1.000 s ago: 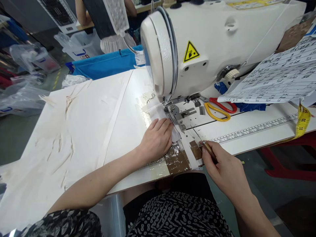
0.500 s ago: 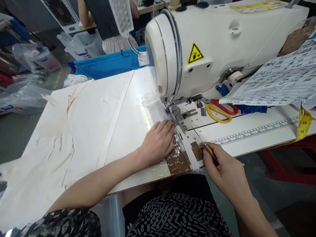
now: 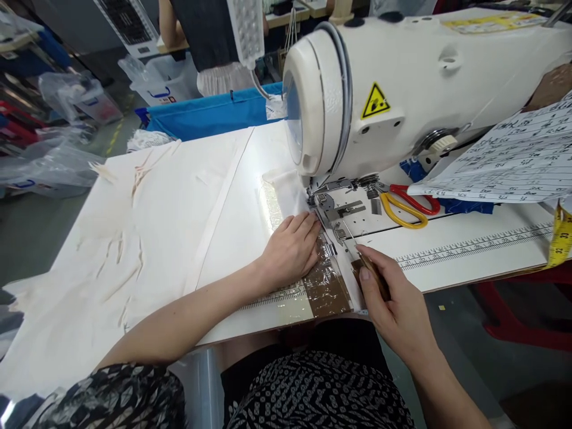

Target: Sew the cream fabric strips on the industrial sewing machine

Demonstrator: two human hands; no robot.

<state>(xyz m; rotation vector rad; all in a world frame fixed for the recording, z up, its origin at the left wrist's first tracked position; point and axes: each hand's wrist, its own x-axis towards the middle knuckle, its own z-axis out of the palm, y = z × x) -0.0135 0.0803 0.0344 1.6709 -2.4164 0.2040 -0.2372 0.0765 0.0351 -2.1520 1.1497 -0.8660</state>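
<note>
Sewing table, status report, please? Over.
Left grip on cloth. Right grip holds awl. Cloth at presser foot. Scissors nearby, apart from both grips.

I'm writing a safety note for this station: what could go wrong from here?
The left hand rests close to where the white fabric meets the sewing machine, so it might get caught. The thin-shafted tool in the right hand could slip and jab the left.

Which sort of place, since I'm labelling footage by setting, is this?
Most likely a sewing workshop. A bulky, glossy white sewing machine fills the upper right, with red-and-yellow-handled metal scissors lying by its base and a yellow tape measure with black numbers at the far right.
</note>
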